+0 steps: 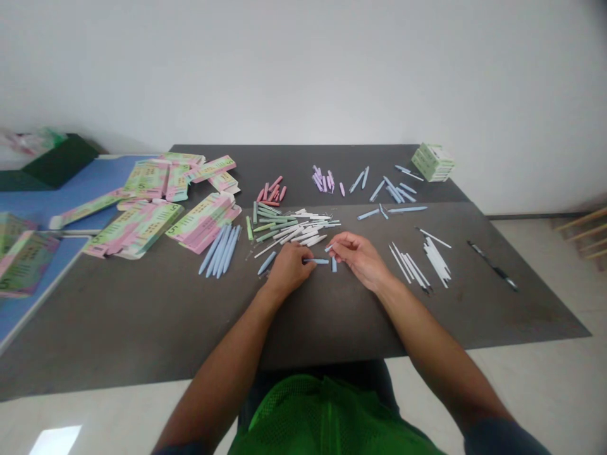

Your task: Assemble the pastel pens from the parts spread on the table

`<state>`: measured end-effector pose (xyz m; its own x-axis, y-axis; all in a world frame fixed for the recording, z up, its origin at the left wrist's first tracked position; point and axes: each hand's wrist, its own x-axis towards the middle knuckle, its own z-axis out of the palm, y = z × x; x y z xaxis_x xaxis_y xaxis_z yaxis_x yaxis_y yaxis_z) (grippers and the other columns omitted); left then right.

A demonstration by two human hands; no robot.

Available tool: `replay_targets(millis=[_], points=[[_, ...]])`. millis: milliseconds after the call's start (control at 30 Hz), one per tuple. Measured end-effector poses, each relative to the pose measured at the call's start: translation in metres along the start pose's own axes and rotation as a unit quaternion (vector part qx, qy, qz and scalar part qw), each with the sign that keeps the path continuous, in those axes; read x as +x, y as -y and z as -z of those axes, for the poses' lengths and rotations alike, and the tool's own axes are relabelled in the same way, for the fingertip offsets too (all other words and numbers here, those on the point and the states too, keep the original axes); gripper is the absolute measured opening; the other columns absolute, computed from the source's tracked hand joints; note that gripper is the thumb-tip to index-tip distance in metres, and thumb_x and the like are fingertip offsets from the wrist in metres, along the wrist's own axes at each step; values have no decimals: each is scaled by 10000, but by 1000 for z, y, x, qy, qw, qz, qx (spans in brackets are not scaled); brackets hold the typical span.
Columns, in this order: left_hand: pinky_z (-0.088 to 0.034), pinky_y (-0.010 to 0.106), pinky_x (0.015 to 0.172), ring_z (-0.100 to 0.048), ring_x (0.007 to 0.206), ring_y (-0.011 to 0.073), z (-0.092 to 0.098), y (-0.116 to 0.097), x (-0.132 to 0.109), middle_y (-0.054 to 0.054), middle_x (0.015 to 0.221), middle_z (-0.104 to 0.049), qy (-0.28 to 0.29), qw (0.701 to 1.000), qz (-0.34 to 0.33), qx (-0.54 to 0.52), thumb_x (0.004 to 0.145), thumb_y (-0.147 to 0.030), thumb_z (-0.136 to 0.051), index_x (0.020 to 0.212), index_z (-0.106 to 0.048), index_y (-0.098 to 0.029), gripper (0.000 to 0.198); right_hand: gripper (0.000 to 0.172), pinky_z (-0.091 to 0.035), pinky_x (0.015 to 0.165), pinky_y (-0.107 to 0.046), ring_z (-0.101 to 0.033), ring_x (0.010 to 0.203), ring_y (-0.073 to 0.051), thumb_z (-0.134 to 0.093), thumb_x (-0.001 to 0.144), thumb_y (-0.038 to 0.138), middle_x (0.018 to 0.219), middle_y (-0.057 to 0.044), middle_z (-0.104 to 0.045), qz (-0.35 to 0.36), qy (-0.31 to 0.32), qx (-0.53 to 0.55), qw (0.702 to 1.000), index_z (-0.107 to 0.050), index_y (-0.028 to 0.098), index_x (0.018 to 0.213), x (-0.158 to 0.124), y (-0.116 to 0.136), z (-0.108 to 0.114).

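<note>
My left hand (290,268) is closed on one end of a light blue pen barrel (317,260) that lies just above the grey table (142,316). My right hand (359,254) pinches the barrel's other end with fingers curled. A small blue cap piece (334,265) lies under my right fingers. Just beyond my hands lies a heap of white and green pen parts (294,226). A row of assembled blue pens (222,249) lies to the left of my left hand.
Pink-and-green flat cartons (199,221) spread over the table's left. Pink parts (272,189), purple parts (323,179) and blue barrels (391,189) lie farther back. White refills (421,262) and a black pen (493,265) lie to the right. A small box stack (433,162) stands at the far right corner.
</note>
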<state>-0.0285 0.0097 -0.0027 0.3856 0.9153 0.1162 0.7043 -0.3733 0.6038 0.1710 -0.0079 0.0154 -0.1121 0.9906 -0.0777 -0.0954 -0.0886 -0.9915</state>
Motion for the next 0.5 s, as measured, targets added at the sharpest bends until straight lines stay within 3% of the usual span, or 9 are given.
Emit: replay_targets(millis=[133,267,367,500], points=[[-475,372,883,-593,936,251,-6,-6,-3,97,893,-667,11,999,1,45,792,-221,-659,828,-759,-184,113,246,-454,625,-268,-618,707,-161,-664,854,460,835,-36,-720,42,2,-128,991,-634,216,870,-1,-8,-3],[-479,387,913,-606,971,268,0,-8,-3,110,917,-681,4,999,-5,41,785,-197,-652,871,-771,-172,149,131,-435,616,-285,-562,627,-166,-575,898,338,702,-2,-642,118,-20,-306,945,-649,235,935,-4,-13,-12],[-482,342,904,-638,944,239,22,-2,-1,98,924,-714,-19,999,23,28,792,-141,-592,854,-789,-176,209,170,-456,696,-307,-591,729,-191,-529,917,256,802,-38,-650,182,-3,-375,909,-681,229,988,-7,-14,-19],[-490,298,776,-667,790,212,59,16,-3,63,836,-758,-27,993,111,26,767,-170,-617,816,-814,-203,205,242,-469,823,-328,-622,909,-217,-467,952,199,986,-82,-663,214,30,-398,892,-679,222,1066,-7,-17,-24]])
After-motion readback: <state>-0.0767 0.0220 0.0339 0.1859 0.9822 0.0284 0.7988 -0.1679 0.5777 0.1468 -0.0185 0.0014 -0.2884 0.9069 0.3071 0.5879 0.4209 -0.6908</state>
